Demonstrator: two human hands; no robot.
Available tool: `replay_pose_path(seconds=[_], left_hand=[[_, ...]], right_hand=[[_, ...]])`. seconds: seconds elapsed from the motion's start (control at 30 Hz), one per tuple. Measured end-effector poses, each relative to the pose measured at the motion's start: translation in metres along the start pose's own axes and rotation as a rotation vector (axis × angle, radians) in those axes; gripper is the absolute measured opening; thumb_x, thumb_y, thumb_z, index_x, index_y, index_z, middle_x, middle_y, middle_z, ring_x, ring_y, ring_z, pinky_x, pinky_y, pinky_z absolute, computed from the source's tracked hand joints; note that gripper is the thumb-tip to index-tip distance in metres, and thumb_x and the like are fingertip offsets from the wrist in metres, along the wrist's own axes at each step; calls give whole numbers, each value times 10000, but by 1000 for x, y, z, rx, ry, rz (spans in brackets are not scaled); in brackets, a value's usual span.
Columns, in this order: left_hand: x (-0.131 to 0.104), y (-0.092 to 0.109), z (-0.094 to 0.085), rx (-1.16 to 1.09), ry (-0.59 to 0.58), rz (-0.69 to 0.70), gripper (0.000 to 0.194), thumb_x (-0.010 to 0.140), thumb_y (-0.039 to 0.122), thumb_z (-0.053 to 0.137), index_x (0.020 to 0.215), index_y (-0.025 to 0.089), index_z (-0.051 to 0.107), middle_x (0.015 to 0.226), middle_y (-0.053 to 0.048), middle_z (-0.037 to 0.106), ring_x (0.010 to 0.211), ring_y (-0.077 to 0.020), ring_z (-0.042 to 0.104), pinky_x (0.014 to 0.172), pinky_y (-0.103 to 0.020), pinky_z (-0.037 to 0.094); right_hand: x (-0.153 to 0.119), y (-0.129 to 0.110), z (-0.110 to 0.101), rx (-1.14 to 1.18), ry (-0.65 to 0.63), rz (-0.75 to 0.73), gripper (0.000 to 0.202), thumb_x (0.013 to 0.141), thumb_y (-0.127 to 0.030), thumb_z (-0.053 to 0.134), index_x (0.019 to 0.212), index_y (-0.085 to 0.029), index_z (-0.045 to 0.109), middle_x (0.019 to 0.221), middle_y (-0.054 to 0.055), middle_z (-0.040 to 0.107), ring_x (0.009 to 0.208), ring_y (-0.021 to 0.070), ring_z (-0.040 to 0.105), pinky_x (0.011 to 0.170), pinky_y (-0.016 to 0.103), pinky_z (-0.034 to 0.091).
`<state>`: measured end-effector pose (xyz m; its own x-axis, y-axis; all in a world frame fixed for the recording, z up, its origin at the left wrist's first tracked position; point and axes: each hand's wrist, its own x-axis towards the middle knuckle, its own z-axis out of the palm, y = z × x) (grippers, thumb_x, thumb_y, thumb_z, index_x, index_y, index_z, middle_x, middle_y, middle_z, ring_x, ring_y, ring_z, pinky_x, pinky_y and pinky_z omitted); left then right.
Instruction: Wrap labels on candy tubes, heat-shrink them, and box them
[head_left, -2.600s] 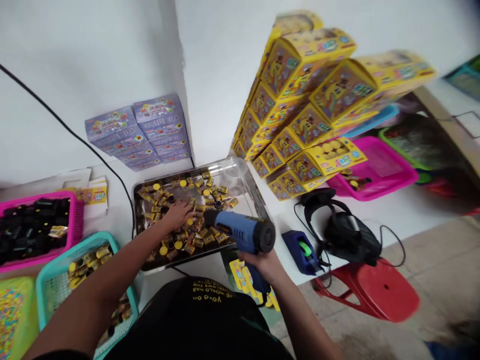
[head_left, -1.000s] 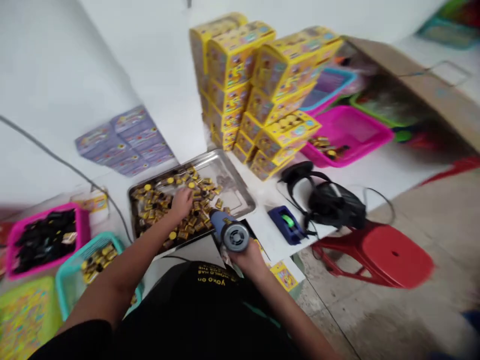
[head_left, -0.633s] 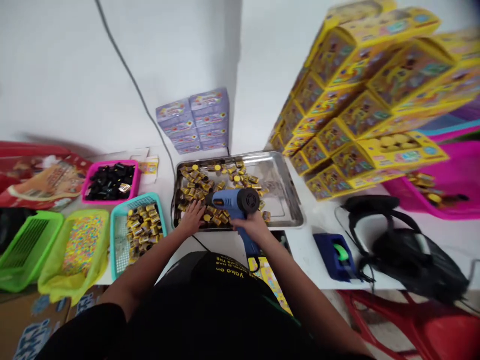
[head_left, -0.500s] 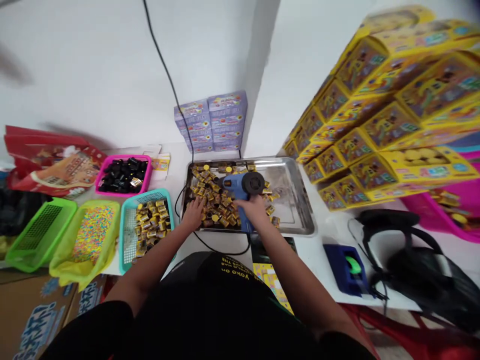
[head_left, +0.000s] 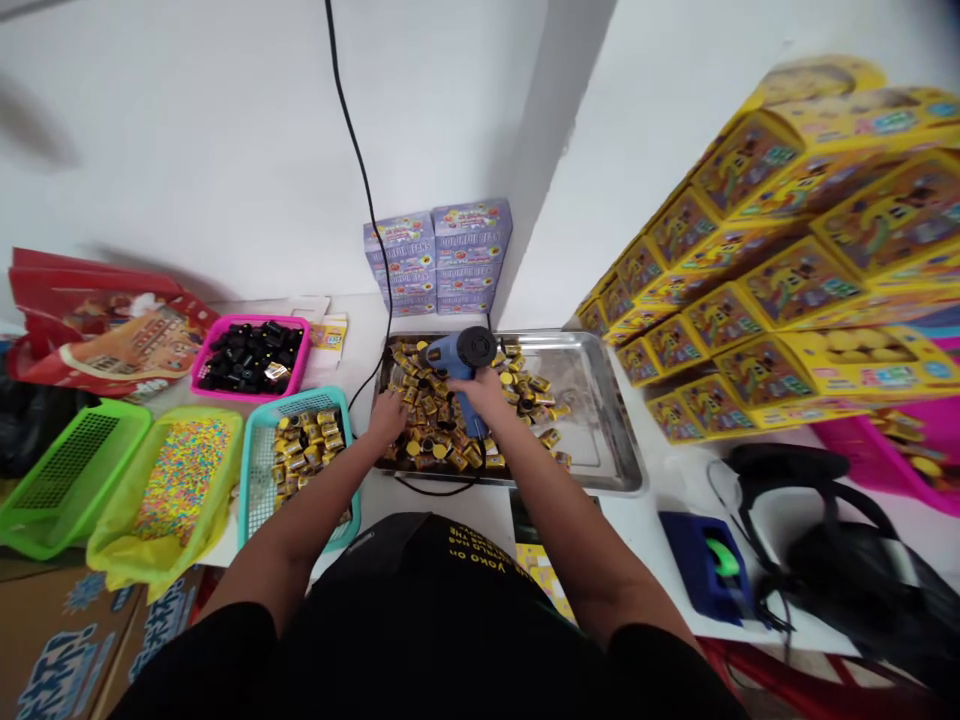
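Currently — right fingers (head_left: 457,384) gripping blue heat gun (head_left: 453,355) | left fingers (head_left: 393,398) among jars (head_left: 433,425) — grip unclear

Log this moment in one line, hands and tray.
right hand: gripping blue gun-shaped tool over metal tray; left hand: at small yellow containers in tray; purple boxes: stacked behind tray

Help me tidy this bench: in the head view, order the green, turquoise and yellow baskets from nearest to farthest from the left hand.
From the left hand:
1. Turquoise basket, just to the hand's left.
2. Yellow basket, beyond it, in the middle of the three.
3. Green basket, farthest left.
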<state>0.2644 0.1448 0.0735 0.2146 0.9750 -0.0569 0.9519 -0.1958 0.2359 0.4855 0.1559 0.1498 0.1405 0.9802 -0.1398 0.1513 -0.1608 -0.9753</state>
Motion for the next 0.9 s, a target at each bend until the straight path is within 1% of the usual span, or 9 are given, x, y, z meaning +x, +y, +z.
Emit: replay_pose_path(seconds=[0.07, 0.2, 0.27, 0.37, 0.5, 0.63, 0.7, 0.8, 0.9], left_hand=[[25, -1, -2, 19, -8, 15, 291, 916, 185, 450, 1158, 141, 604, 1153, -143, 608, 1110, -244, 548, 986, -382, 432], [74, -4, -3, 57, -32, 26, 313, 883, 125, 429, 1137, 91, 608, 1208, -190, 585, 1148, -278, 519, 1016, -411, 394], [96, -7, -2, 71, -45, 26, 352, 867, 106, 434, 1182, 81, 590, 1293, -204, 546, 1202, -290, 487, 1044, -419, 365], [123, -13, 1, 78, -78, 15, 416, 856, 109, 456, 1260, 80, 551, 1372, -209, 495, 1274, -305, 437, 1074, -428, 332], [150, -17, 9, 62, -128, -23, 452, 900, 244, 477, 1322, 85, 513, 1393, -224, 470, 1310, -331, 409, 1086, -448, 316], [164, -11, 18, 38, -170, -60, 522, 935, 381, 455, 1394, 132, 457, 1381, -219, 482, 1301, -363, 420, 1045, -478, 352], [164, -6, 20, 7, -191, -118, 527, 934, 413, 465, 1376, 127, 465, 1382, -230, 486, 1296, -368, 432, 1020, -470, 374], [156, 2, 22, -61, -244, -213, 529, 920, 449, 498, 1326, 111, 486, 1276, -218, 586, 1181, -327, 550, 932, -413, 440], [139, 8, 24, -97, -297, -206, 445, 905, 458, 530, 1225, 150, 568, 1120, -130, 677, 1032, -263, 633, 860, -347, 471]], right_hand=[[-4, 2, -6, -23, 18, -2, 200, 560, -305, 701, 675, -176, 600, 546, 9, 610, 599, 219, 604, 609, 337, 508], [-23, 7, -23, -44, 207, -42, 311, 509, -313, 748, 773, -185, 647, 712, 37, 695, 776, 265, 640, 737, 373, 526], [-38, 12, -37, 14, 220, 16, 335, 510, -335, 771, 789, -186, 661, 730, 52, 704, 778, 281, 647, 738, 394, 533], [-69, 22, -62, 130, 227, 153, 354, 517, -365, 802, 794, -194, 662, 696, 37, 693, 686, 258, 644, 683, 397, 547], [-107, 29, -95, 221, 389, 289, 412, 476, -340, 857, 804, -184, 663, 684, 24, 693, 569, 214, 622, 567, 364, 551], [-122, 27, -124, 284, 680, 290, 457, 462, -308, 875, 836, -155, 661, 723, 25, 704, 548, 207, 640, 509, 337, 554], [-122, 27, -136, 295, 774, 298, 446, 453, -301, 878, 807, -154, 651, 679, 18, 691, 527, 215, 641, 475, 331, 549], [-120, 28, -147, 307, 777, 351, 406, 453, -300, 877, 751, -159, 640, 595, 9, 664, 478, 218, 624, 429, 325, 530], [-118, 32, -148, 298, 711, 376, 378, 468, -308, 865, 739, -162, 645, 581, 7, 662, 469, 213, 619, 433, 326, 533]])
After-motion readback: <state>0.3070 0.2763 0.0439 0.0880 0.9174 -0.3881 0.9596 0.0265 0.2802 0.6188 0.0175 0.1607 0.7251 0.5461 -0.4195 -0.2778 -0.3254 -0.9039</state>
